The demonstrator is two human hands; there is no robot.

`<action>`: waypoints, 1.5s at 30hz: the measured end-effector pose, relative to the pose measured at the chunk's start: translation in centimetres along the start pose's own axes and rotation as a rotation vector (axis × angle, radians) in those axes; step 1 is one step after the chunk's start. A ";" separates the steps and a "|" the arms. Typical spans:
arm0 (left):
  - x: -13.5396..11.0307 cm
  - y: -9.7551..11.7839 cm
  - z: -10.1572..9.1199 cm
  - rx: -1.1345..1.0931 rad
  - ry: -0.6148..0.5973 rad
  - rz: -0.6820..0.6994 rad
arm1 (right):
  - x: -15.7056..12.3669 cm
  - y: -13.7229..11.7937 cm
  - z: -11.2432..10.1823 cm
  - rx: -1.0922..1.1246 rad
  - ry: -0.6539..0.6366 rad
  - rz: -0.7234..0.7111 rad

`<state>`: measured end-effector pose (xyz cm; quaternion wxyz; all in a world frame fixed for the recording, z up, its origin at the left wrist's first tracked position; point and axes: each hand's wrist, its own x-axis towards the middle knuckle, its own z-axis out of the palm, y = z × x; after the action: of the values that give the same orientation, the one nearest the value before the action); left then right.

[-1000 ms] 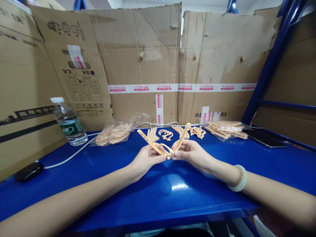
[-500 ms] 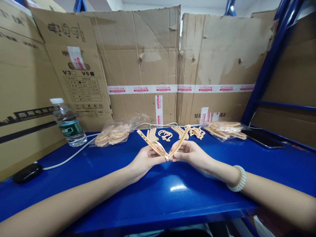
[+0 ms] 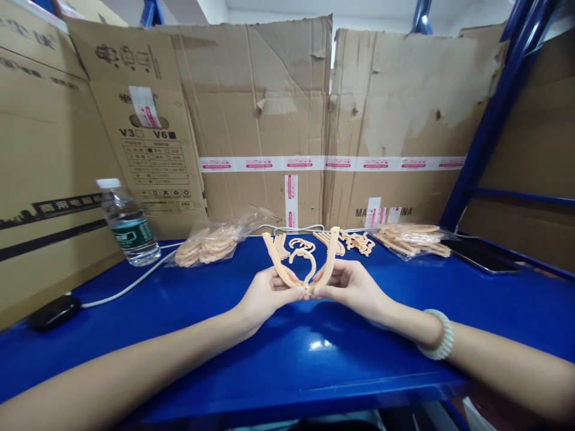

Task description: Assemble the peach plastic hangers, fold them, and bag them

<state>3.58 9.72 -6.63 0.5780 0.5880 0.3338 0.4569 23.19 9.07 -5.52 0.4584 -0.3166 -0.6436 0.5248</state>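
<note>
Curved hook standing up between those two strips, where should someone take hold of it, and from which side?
I'd pinch the hook by its rounded upper bend, from above. It stands roughly upright with no hand on that bend, while its foot is down between the left hand and right hand. The left strip and right strip flank it, so coming sideways looks tighter.

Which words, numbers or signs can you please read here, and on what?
"V3": back-left cardboard
"V6": back-left cardboard
"商用电脑": far-left cardboard
"MA", "INA": back-right cardboard, tape between
Too small or blurred: tape's red print, bottle label, remaining cardboard print
</note>
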 end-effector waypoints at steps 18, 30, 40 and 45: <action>1.2 2.0 -1.2 -0.180 0.184 -0.115 | 2.4 -3.5 -8.0 -0.309 -0.103 -0.031; 4.5 4.7 -9.0 0.319 -0.099 -0.054 | 3.3 -3.9 -11.8 -1.159 -0.217 -0.158; 3.5 5.8 -8.5 1.030 -0.520 0.181 | 3.0 -3.7 -11.4 -1.057 -0.480 0.087; 3.6 5.1 -8.7 1.129 -0.554 0.272 | 3.2 -2.9 -11.6 -1.068 -0.442 0.104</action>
<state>-3.89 15.70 -1.79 0.1811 0.9350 0.2839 0.1112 32.87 15.69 -1.54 0.0634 -0.4183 -0.8831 0.2028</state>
